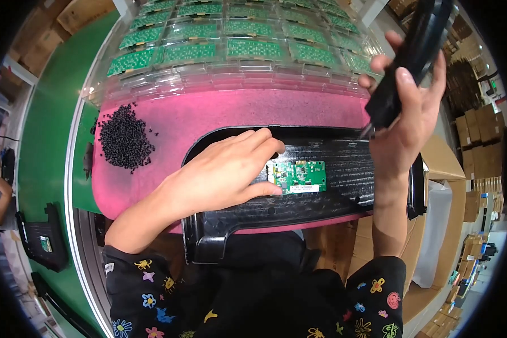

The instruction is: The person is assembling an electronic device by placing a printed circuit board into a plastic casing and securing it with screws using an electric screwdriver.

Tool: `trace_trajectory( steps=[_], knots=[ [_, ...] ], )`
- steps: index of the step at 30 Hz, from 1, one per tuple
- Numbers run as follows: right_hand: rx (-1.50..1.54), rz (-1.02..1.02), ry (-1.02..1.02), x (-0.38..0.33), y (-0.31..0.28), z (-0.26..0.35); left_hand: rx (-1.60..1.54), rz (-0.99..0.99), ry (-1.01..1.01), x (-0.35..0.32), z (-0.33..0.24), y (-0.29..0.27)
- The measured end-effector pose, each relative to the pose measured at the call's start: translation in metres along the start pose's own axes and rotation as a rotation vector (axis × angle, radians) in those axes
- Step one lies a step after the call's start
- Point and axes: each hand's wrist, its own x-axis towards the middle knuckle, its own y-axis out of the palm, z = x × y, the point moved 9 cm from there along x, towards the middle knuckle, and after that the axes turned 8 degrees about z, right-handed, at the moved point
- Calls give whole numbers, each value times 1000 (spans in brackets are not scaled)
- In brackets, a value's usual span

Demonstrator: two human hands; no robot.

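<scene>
head view: pink mat [219,112] covers the surface, with clear trays of green boards [236,39] at its far edge. black plastic housing [343,194] lies across the mat. left hand [219,172], fingers together, presses the small green circuit board [301,176] into the housing. right hand [408,107], fingers clamped on the black electric screwdriver [414,56], holds it raised. judged step: fastening the board; next move calls for lowering the bit squarely.

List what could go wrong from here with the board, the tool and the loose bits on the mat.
1. The left hand only presses the green circuit board at its edge, so it might shift in the black housing.
2. The right hand holds the black power screwdriver raised; its tip could slip.
3. The black screw pile lies loose on the pink mat and could scatter.
</scene>
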Motion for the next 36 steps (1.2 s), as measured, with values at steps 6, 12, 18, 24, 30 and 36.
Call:
trace_trajectory(
  steps=[6,12,18,24,30,36],
  knots=[
    [819,126,507,-23,49,-20,-213,-62,140,0,-9,-13],
    [949,261,255,-31,52,-2,-302,-114,256,-5,-12,-20],
    [799,317,253,-35,54,13,-152,-223,366,-9,-21,-24],
    [597,209,-2,-34,37,44,-252,-370,186,-11,5,-43],
    [626,197,-94,-33,38,51,-309,-274,206,-10,1,-33],
    [569,152,-148,-37,37,52,-308,-256,261,-8,0,-28]
  ],
)
